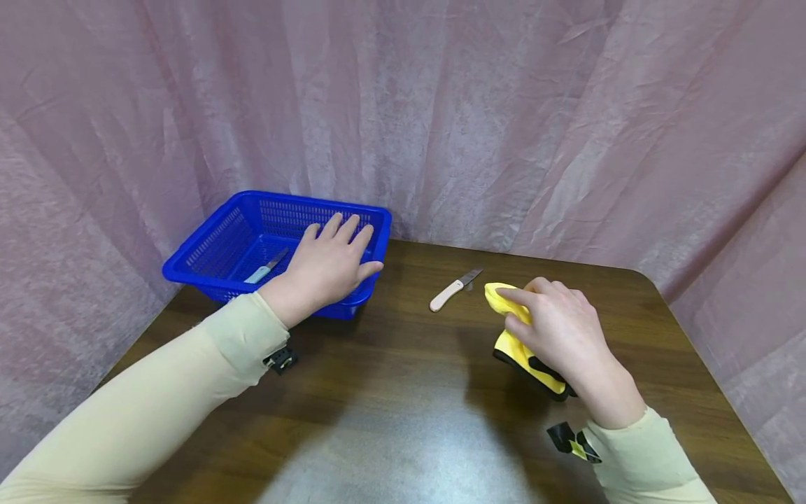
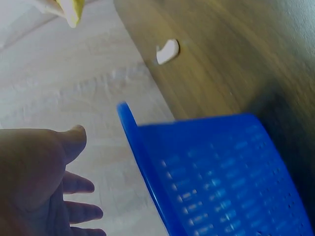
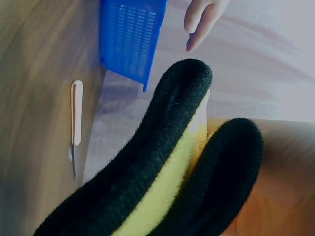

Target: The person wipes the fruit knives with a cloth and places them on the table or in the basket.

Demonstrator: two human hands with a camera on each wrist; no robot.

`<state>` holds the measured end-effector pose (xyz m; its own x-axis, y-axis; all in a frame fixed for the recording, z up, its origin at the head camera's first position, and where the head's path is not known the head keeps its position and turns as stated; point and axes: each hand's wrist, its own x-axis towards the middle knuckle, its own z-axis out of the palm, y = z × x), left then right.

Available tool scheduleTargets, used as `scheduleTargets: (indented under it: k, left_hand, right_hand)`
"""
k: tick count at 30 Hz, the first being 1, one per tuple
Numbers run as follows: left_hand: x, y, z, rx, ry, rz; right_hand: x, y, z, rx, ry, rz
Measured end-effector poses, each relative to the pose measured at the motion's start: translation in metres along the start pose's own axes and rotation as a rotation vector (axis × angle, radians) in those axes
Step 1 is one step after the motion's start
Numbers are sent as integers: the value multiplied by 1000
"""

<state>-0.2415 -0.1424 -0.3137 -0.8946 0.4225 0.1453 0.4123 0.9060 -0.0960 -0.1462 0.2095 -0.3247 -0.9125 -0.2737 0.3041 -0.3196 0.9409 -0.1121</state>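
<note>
My right hand (image 1: 563, 329) pinches a folded yellow cloth (image 1: 518, 350) with black edging, held above the table. In the right wrist view the cloth's thick black hems (image 3: 182, 113) fill the foreground. My left hand (image 1: 327, 266) is spread flat, palm down, over the right part of a blue plastic basket (image 1: 352, 308), holding nothing. From the left wrist view, the hand (image 2: 39, 172) appears apart from the basket's rim. Between the two hands, a small knife (image 1: 448, 294) with a pale pinkish handle lies on the table.
Inside the basket rests another small knife (image 1: 259, 274) with a light blue handle. The brown wooden table (image 1: 390, 378) ends at pink curtains (image 1: 453, 140) behind and at both sides. The basket stands at the table's back left.
</note>
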Motion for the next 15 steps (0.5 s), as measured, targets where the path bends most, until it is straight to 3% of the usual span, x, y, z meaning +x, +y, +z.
scheduleTargets:
  k: [15]
  left_hand:
    - [-4, 49, 4, 43, 115, 116]
  right_hand:
    - [3, 12, 6, -6, -8, 25]
